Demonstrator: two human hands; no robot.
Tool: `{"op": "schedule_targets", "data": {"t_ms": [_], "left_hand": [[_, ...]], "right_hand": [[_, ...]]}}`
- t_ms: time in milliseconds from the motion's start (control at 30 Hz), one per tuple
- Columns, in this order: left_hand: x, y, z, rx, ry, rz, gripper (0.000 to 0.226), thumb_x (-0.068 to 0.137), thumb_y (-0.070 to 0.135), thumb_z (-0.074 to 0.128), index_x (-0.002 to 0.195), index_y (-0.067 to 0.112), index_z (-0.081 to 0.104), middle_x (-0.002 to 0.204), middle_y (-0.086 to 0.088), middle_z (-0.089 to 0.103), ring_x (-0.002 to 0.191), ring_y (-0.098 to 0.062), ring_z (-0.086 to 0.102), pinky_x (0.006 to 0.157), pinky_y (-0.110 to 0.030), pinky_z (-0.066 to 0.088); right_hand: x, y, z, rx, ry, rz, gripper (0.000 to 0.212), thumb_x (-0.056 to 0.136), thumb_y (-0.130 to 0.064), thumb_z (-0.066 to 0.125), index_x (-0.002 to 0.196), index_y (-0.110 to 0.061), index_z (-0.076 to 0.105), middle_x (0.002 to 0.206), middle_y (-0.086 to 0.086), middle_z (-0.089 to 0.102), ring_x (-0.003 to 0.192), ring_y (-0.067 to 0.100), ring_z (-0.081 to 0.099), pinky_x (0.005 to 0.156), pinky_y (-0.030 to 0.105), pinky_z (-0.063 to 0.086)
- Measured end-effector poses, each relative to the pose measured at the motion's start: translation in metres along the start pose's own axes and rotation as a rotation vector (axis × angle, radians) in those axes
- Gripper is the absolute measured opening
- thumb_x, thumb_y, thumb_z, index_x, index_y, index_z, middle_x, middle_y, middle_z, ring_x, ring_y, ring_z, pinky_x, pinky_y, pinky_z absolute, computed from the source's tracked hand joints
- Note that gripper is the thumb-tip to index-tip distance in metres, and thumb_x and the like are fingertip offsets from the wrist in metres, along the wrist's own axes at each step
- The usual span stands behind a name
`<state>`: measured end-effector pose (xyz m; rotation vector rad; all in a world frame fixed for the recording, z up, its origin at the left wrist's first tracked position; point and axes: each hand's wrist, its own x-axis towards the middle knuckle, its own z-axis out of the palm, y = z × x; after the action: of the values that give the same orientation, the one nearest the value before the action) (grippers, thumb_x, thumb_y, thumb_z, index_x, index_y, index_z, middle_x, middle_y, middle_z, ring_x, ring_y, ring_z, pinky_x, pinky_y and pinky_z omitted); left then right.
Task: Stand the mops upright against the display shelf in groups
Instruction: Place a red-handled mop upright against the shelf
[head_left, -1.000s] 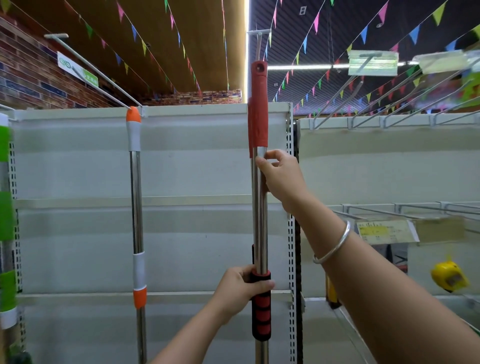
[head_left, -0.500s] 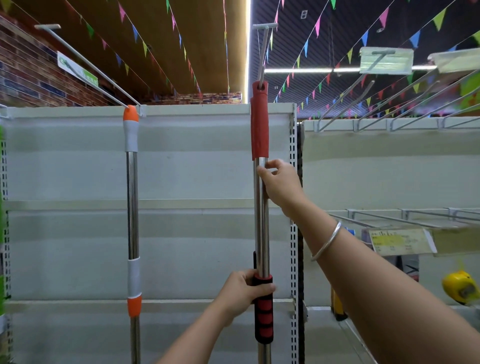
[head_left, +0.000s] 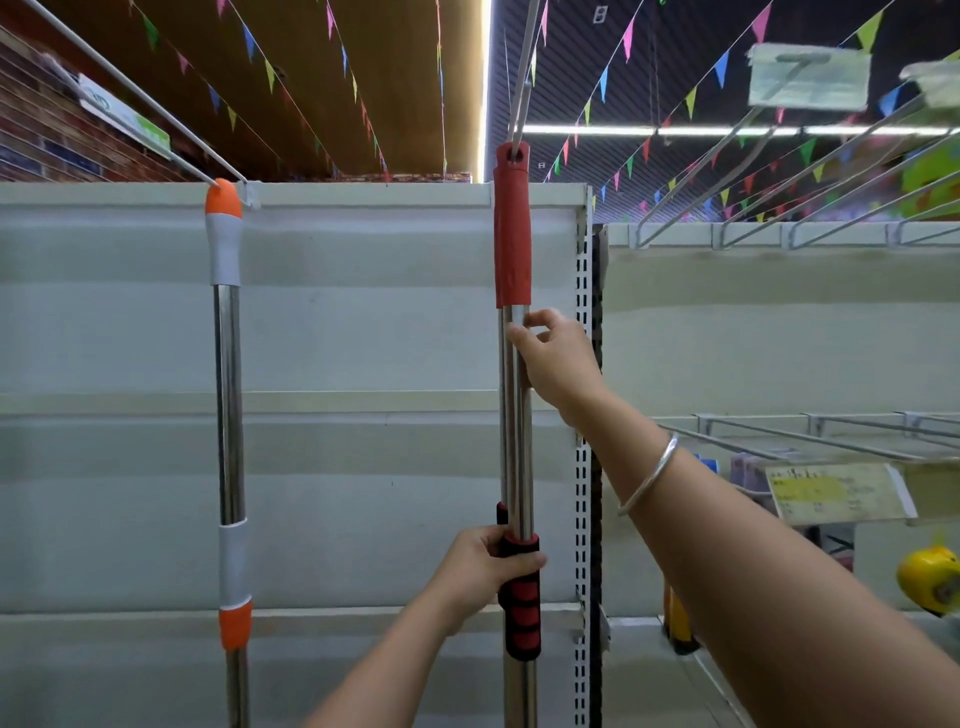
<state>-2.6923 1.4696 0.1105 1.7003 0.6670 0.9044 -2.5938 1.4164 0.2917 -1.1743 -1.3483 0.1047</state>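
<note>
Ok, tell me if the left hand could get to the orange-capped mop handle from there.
Probably yes: the left hand grips the red mop handle, and nothing stands between it and the orange-capped mop handle.

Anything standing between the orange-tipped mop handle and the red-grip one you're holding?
No. In the head view only the bare shelf back panel shows between the orange-tipped mop handle and the red-grip mop handle.

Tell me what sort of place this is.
Most likely a retail shop aisle: pale display shelving with slotted uprights, wire hanging hooks carrying a price tag, and coloured bunting strung under the ceiling.
</note>
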Motion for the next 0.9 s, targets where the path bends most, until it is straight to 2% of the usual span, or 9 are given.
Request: {"op": "schedule_targets", "data": {"t_ms": [100,267,367,467,567,633,733,833,900], "left_hand": [[0.003,0.001,0.002,0.038,0.031,0.006,0.014,0.077,0.014,0.074,0.087,0.019,0.067,0.080,0.007,0.068,0.073,-0.001,0.065,0.065,-0.013,0.049],[0.002,-0.001,0.002,0.179,0.077,0.040,0.019,0.076,0.022,0.075,0.090,0.025,0.063,0.090,0.005,0.068,0.086,-0.009,0.064,0.076,-0.022,0.049],[-0.004,-0.005,0.006,0.263,0.121,0.037,0.024,0.076,0.026,0.074,0.094,0.027,0.059,0.094,0.006,0.066,0.087,-0.009,0.062,0.076,-0.022,0.047],[-0.016,-0.010,0.013,0.383,0.176,0.044,0.023,0.078,0.028,0.072,0.090,0.031,0.052,0.087,0.013,0.061,0.081,-0.006,0.059,0.069,-0.022,0.045],[-0.029,-0.014,0.022,0.450,0.216,0.041,0.025,0.081,0.029,0.069,0.099,0.027,0.052,0.092,0.010,0.059,0.087,-0.012,0.055,0.075,-0.027,0.042],[-0.036,-0.016,0.031,0.476,0.300,0.057,0.031,0.082,0.023,0.067,0.109,0.019,0.052,0.099,0.003,0.055,0.091,-0.016,0.053,0.076,-0.027,0.040],[-0.050,-0.019,0.053,0.452,0.464,0.138,0.037,0.079,0.010,0.062,0.113,0.011,0.049,0.108,-0.006,0.046,0.099,-0.025,0.051,0.076,-0.027,0.037],[-0.067,-0.024,0.080,0.352,0.541,0.223,0.060,0.077,0.002,0.060,0.133,0.007,0.038,0.133,-0.016,0.035,0.121,-0.028,0.039,0.101,-0.036,0.037],[-0.078,-0.030,0.103,0.324,0.561,0.285,0.066,0.077,-0.002,0.060,0.137,0.005,0.035,0.140,-0.018,0.030,0.131,-0.027,0.032,0.109,-0.026,0.026]], "right_hand": [[-0.002,0.002,0.001,-0.019,0.006,-0.015,0.029,0.094,-0.029,0.047,0.118,-0.013,0.053,0.079,-0.001,0.059,0.061,0.010,0.053,0.050,0.021,0.040],[-0.016,0.013,0.002,-0.102,-0.023,-0.017,0.033,0.095,-0.026,0.047,0.125,-0.013,0.048,0.091,-0.003,0.059,0.067,0.003,0.055,0.049,0.015,0.038],[-0.038,0.038,0.004,-0.131,-0.050,0.046,0.033,0.094,-0.028,0.048,0.122,-0.012,0.051,0.085,-0.004,0.059,0.071,0.005,0.057,0.054,0.017,0.041],[-0.068,0.069,0.003,-0.141,-0.068,0.152,0.035,0.092,-0.028,0.050,0.122,-0.010,0.051,0.102,0.005,0.062,0.084,0.013,0.058,0.065,0.023,0.044],[-0.097,0.092,-0.003,-0.174,-0.085,0.248,0.031,0.091,-0.023,0.051,0.118,-0.009,0.053,0.108,0.009,0.062,0.095,0.019,0.059,0.079,0.033,0.051],[-0.114,0.100,-0.007,-0.192,-0.093,0.292,0.028,0.090,-0.022,0.051,0.116,-0.011,0.054,0.107,0.008,0.061,0.094,0.018,0.058,0.078,0.031,0.050],[-0.136,0.107,-0.015,-0.234,-0.085,0.321,0.028,0.089,-0.023,0.052,0.115,-0.012,0.056,0.107,0.003,0.060,0.093,0.014,0.055,0.075,0.025,0.045],[-0.163,0.112,-0.032,-0.285,-0.078,0.349,0.029,0.089,-0.025,0.052,0.116,-0.013,0.057,0.101,-0.001,0.059,0.082,0.010,0.055,0.056,0.016,0.037],[-0.186,0.119,-0.051,-0.332,-0.064,0.383,0.028,0.089,-0.024,0.053,0.113,-0.013,0.058,0.097,-0.002,0.058,0.084,0.011,0.054,0.057,0.018,0.035]]}}
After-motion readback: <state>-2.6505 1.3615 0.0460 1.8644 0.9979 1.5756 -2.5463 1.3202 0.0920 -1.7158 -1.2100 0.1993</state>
